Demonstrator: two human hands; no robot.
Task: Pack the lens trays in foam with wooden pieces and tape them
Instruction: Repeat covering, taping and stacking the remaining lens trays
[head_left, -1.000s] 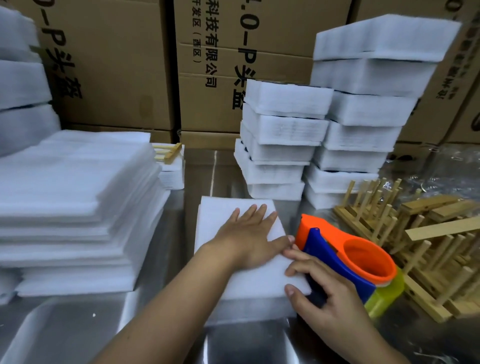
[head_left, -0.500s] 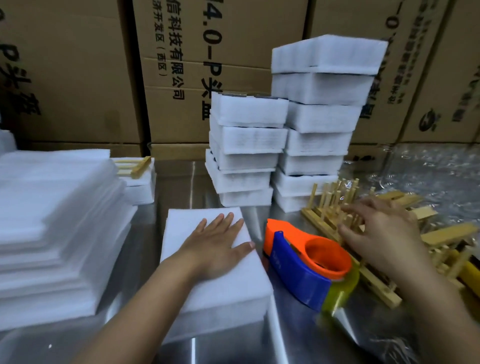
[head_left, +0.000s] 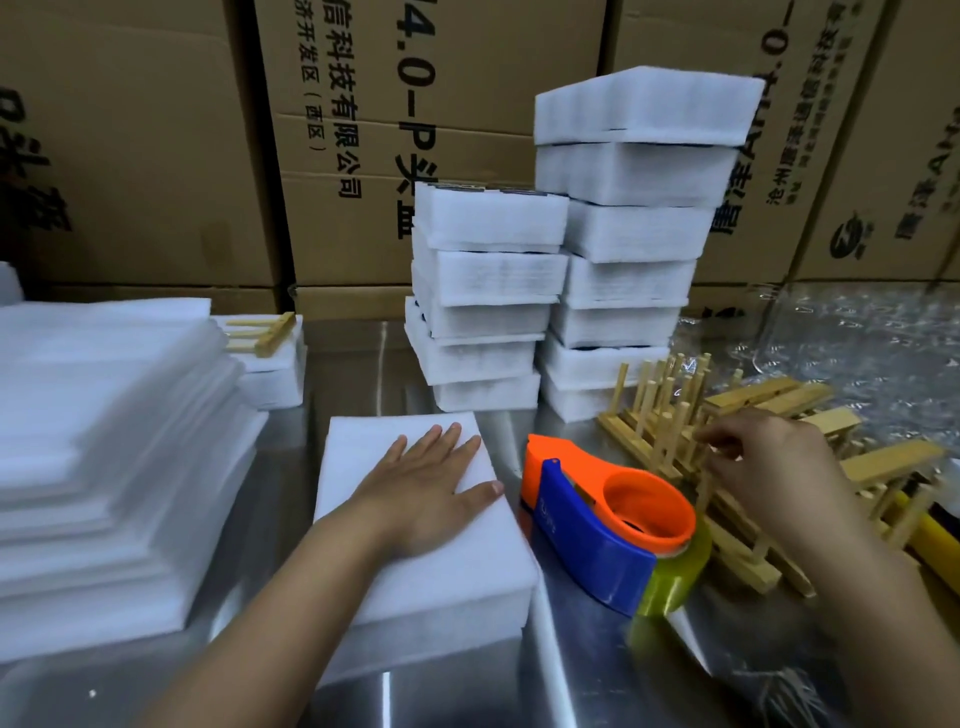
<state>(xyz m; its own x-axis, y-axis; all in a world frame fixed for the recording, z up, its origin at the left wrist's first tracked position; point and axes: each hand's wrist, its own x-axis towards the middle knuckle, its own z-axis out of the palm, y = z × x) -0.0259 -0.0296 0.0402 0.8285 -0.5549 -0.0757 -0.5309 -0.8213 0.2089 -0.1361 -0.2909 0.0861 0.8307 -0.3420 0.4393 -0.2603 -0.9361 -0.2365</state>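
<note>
A foam-wrapped package (head_left: 447, 582) lies on the steel table in front of me. My left hand (head_left: 421, 493) rests flat on its top with straight fingers. To its right stands an orange and blue tape dispenser (head_left: 597, 519) with a yellowish tape roll (head_left: 675, 582). My right hand (head_left: 769, 467) is over the pile of wooden pieces (head_left: 675, 415) at the right, its fingers curled around the pegs of one piece. Whether that piece is lifted off the pile I cannot tell.
Two stacks of wrapped foam packages (head_left: 623, 234) stand behind the dispenser. A pile of foam sheets (head_left: 104, 441) fills the left. A small foam package with a wooden piece (head_left: 265, 332) sits behind it. Cardboard boxes (head_left: 156, 156) line the back, bubble wrap (head_left: 857, 338) lies far right.
My right hand left the package edge by the tape dispenser and moved right to the wooden pieces, where its fingers now close on one. The left hand stayed on the foam.
</note>
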